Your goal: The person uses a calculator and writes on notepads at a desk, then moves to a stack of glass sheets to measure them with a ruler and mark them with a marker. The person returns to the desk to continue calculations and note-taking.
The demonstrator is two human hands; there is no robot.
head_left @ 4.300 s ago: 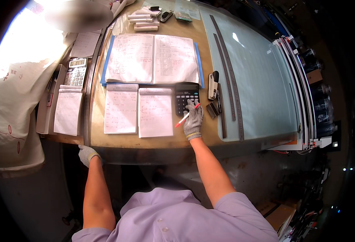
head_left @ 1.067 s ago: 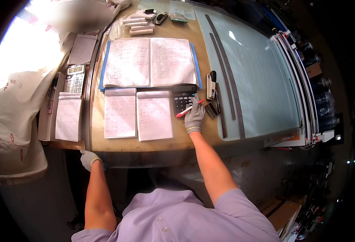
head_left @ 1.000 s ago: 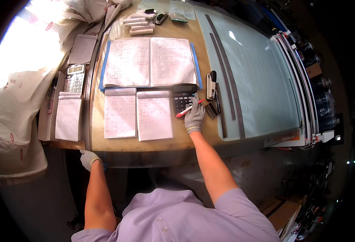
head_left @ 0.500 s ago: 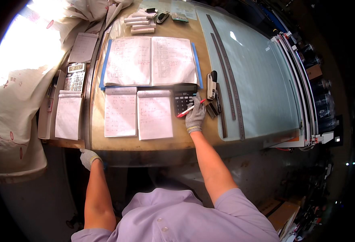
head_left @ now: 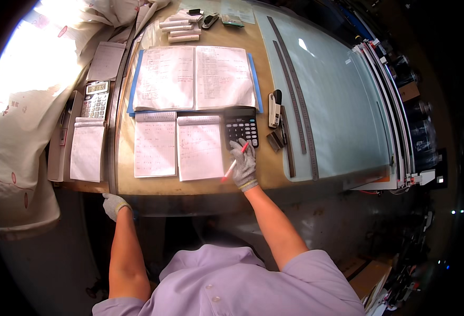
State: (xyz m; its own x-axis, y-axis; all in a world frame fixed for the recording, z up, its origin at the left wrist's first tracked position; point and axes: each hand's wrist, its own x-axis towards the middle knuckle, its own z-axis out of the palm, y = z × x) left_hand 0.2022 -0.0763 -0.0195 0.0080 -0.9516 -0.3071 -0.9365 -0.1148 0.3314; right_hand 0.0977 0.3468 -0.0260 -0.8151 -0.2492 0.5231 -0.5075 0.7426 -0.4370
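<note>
My right hand (head_left: pixel 244 167), in a grey knitted glove, is closed around a red-and-white pen (head_left: pixel 234 167). Its fingers are at the lower edge of a black calculator (head_left: pixel 241 126). To the left of the pen lie two small notepads with handwriting, one nearer (head_left: pixel 202 150) and one farther left (head_left: pixel 155 147). Behind them an open ledger (head_left: pixel 221 79) with written pages rests on a blue folder. My left hand (head_left: pixel 116 206), also gloved, is curled at the front edge of the table (head_left: pixel 189 190); some of its fingers are hidden.
A stapler (head_left: pixel 275 109) stands right of the calculator, near a small dark block (head_left: pixel 274 141). Long metal rulers (head_left: pixel 297 95) lie on the glass sheet (head_left: pixel 342 105). At left are a silver calculator (head_left: pixel 95 100), another notepad (head_left: pixel 88 152) and a patterned curtain (head_left: pixel 26 137). Stacked pads (head_left: pixel 183 31) sit at the back.
My right hand has pulled back from the black calculator's keys, toward me and slightly left. The pen has turned steeper, its lower end now nearer me. My left hand stays at the table edge.
</note>
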